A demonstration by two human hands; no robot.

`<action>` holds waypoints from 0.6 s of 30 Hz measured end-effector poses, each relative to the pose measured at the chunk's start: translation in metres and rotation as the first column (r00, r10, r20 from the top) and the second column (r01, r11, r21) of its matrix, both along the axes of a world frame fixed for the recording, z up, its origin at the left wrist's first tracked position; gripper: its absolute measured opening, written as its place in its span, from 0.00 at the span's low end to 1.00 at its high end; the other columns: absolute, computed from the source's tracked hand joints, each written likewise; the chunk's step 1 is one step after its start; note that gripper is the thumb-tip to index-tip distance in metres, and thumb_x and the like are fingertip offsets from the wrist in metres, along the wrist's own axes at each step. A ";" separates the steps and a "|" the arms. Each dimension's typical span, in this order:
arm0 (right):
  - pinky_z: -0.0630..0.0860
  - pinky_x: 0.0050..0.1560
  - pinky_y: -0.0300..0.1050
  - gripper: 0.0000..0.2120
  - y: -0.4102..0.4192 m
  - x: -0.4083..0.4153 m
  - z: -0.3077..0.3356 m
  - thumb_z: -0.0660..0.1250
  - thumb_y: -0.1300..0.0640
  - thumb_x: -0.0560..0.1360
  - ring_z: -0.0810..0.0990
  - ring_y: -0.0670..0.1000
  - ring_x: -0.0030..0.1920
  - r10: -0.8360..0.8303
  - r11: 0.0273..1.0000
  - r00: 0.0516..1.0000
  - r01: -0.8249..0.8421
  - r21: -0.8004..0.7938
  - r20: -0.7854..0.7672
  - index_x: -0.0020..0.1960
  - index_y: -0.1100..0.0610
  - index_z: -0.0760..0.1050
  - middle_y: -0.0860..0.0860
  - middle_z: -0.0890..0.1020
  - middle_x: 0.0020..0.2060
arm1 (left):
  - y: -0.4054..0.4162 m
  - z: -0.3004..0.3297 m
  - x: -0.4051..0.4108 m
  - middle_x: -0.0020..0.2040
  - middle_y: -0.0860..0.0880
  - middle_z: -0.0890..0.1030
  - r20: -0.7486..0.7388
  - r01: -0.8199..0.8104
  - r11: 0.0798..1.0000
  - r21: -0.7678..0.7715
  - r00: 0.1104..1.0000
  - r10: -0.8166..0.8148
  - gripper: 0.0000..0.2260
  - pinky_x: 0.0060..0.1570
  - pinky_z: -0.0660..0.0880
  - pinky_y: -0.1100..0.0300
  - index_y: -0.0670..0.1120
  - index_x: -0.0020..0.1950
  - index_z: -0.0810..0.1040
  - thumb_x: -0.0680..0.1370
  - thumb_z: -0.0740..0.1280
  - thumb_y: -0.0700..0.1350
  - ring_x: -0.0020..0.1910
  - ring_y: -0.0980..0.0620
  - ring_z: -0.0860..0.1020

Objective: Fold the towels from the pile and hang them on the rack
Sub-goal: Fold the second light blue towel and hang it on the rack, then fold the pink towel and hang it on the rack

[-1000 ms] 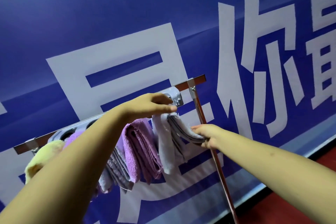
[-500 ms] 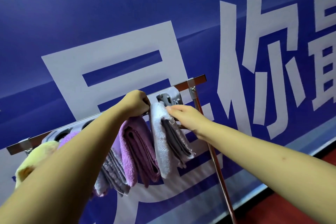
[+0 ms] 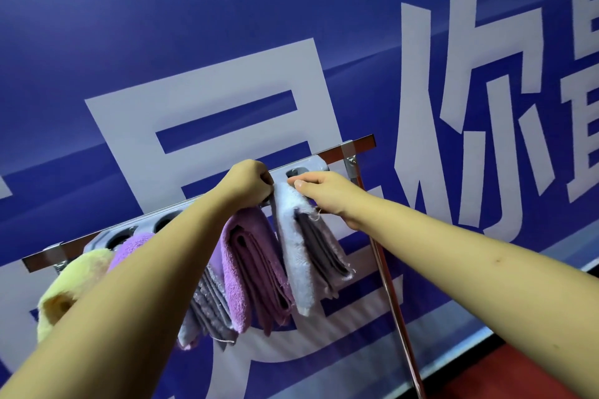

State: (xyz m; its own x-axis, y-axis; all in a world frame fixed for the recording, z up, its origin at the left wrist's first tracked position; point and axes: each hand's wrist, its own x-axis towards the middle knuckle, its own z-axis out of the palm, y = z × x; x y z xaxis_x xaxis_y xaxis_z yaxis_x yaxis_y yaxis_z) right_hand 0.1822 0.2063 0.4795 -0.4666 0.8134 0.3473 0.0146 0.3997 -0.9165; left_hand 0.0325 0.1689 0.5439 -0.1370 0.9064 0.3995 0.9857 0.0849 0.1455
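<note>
A folded pale grey towel (image 3: 296, 246) hangs over the rack's top bar (image 3: 358, 147) near its right end. My left hand (image 3: 249, 183) grips the towel's top left edge with curled fingers. My right hand (image 3: 319, 186) pinches its top right at the bar, thumb on top. To the left hang a mauve towel (image 3: 256, 266), a striped grey towel (image 3: 210, 304), a lilac towel (image 3: 129, 251) and a yellow towel (image 3: 69, 288), partly hidden by my left forearm. No pile is in view.
A grey plastic holder with round holes (image 3: 304, 168) runs along the bar. The rack's copper right leg (image 3: 393, 298) slants down to the floor. Close behind stands a blue banner with big white characters (image 3: 201, 113). Red floor (image 3: 531, 376) shows at the bottom right.
My right hand lifted from the towel's lower end up to the bar, and the towel now hangs straight down. My left hand curled onto the towel's top edge.
</note>
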 end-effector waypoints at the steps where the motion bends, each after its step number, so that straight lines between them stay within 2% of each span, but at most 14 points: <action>1: 0.71 0.65 0.49 0.14 0.002 -0.001 0.000 0.58 0.53 0.79 0.72 0.48 0.64 0.001 1.000 1.000 -0.001 -0.001 -0.003 0.63 0.51 0.75 0.47 0.75 0.64 | 0.002 -0.002 -0.002 0.38 0.49 0.79 -0.007 -0.018 0.999 0.033 1.000 0.019 0.07 0.38 0.69 0.60 0.42 0.44 0.80 0.73 0.63 0.34 0.41 0.48 0.75; 3: 0.70 0.66 0.50 0.15 0.004 -0.001 0.000 0.58 0.53 0.80 0.71 0.48 0.65 -0.009 1.000 1.000 0.009 0.015 0.011 0.64 0.51 0.75 0.47 0.75 0.65 | 0.005 -0.008 -0.005 0.43 0.45 0.82 -0.042 -0.043 0.997 0.060 0.998 0.045 0.07 0.41 0.71 0.58 0.41 0.43 0.80 0.73 0.63 0.35 0.43 0.46 0.76; 5: 0.70 0.66 0.50 0.15 0.005 -0.002 -0.004 0.57 0.52 0.79 0.71 0.49 0.64 -0.016 1.000 0.999 0.015 0.026 0.045 0.64 0.49 0.74 0.47 0.74 0.65 | 0.008 -0.016 -0.007 0.50 0.43 0.82 -0.111 -0.055 0.998 0.026 0.992 0.058 0.07 0.46 0.75 0.53 0.40 0.48 0.80 0.74 0.63 0.37 0.49 0.42 0.78; 8: 0.71 0.64 0.48 0.16 0.006 -0.001 -0.018 0.57 0.49 0.79 0.73 0.49 0.63 0.025 0.999 0.999 -0.024 -0.022 0.045 0.66 0.46 0.72 0.47 0.75 0.65 | 0.003 -0.026 -0.004 0.53 0.42 0.80 -0.271 -0.101 0.995 -0.010 0.958 0.095 0.09 0.47 0.71 0.51 0.41 0.52 0.78 0.76 0.62 0.41 0.53 0.39 0.76; 10: 0.73 0.59 0.44 0.17 0.007 0.001 -0.033 0.58 0.44 0.78 0.75 0.47 0.60 0.029 0.997 0.999 -0.027 -0.077 0.025 0.65 0.45 0.73 0.45 0.77 0.62 | -0.013 -0.034 0.001 0.54 0.44 0.77 -0.359 -0.124 0.988 0.092 0.921 0.149 0.09 0.50 0.67 0.51 0.43 0.53 0.77 0.75 0.63 0.42 0.53 0.40 0.76; 12: 0.73 0.58 0.44 0.18 0.007 0.006 -0.057 0.57 0.42 0.78 0.76 0.47 0.60 -0.009 0.995 0.999 0.013 -0.096 0.046 0.64 0.46 0.74 0.45 0.78 0.61 | -0.039 -0.055 0.004 0.54 0.43 0.77 -0.405 -0.029 0.949 0.313 0.900 0.161 0.11 0.53 0.67 0.48 0.43 0.52 0.77 0.71 0.67 0.41 0.52 0.38 0.76; 14: 0.72 0.60 0.46 0.17 0.004 0.009 -0.092 0.56 0.46 0.78 0.76 0.48 0.59 -0.063 0.992 0.993 0.073 -0.104 0.099 0.63 0.47 0.75 0.46 0.79 0.59 | -0.071 -0.093 0.010 0.53 0.40 0.79 -0.359 0.156 0.844 0.513 0.932 0.046 0.12 0.51 0.70 0.48 0.41 0.48 0.79 0.65 0.71 0.39 0.49 0.37 0.77; 15: 0.72 0.61 0.46 0.16 0.002 0.010 -0.115 0.57 0.48 0.78 0.76 0.49 0.59 -0.078 0.988 0.988 0.095 -0.120 0.135 0.63 0.49 0.75 0.48 0.79 0.59 | -0.087 -0.121 0.014 0.54 0.40 0.79 -0.315 0.228 0.801 0.553 0.948 -0.052 0.13 0.51 0.70 0.48 0.40 0.49 0.79 0.65 0.72 0.39 0.50 0.38 0.77; 16: 0.73 0.60 0.47 0.16 -0.001 0.010 -0.141 0.58 0.49 0.78 0.77 0.50 0.58 -0.084 0.984 0.980 0.110 -0.138 0.179 0.63 0.52 0.75 0.50 0.80 0.59 | -0.101 -0.152 0.018 0.55 0.40 0.79 -0.264 0.265 0.790 0.552 0.955 -0.136 0.14 0.52 0.71 0.49 0.41 0.51 0.79 0.66 0.73 0.40 0.52 0.39 0.77; 18: 0.74 0.56 0.45 0.19 -0.011 0.009 -0.195 0.59 0.48 0.78 0.77 0.53 0.59 -0.055 0.974 0.955 0.116 -0.194 0.291 0.63 0.57 0.74 0.55 0.79 0.59 | -0.121 -0.219 0.022 0.58 0.43 0.78 -0.129 0.269 0.843 0.466 0.963 -0.236 0.14 0.54 0.69 0.53 0.45 0.55 0.76 0.70 0.71 0.46 0.56 0.44 0.74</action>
